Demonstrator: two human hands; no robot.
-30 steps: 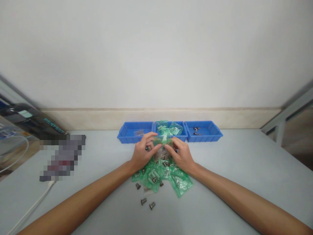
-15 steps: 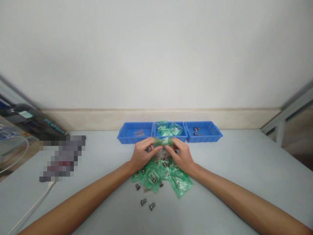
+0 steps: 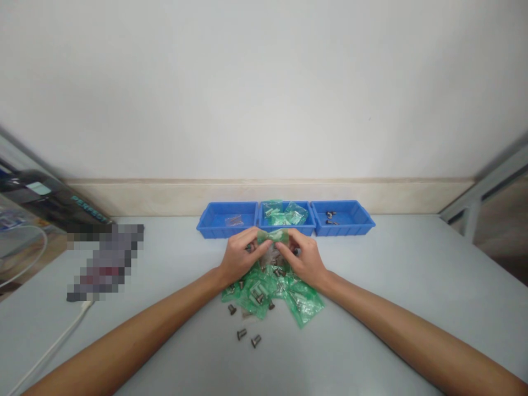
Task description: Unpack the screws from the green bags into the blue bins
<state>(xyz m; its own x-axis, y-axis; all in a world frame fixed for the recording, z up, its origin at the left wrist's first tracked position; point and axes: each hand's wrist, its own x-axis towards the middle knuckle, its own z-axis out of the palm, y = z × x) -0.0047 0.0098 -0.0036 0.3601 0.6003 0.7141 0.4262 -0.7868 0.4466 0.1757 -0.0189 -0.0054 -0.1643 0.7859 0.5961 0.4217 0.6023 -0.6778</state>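
Left hand and right hand together pinch a translucent green plastic packet; similar packets already lie in the far middle blue plastic tray; a near heap remains.

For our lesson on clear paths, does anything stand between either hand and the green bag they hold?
Nothing visible does: the left hand and right hand both grip the green bag directly.
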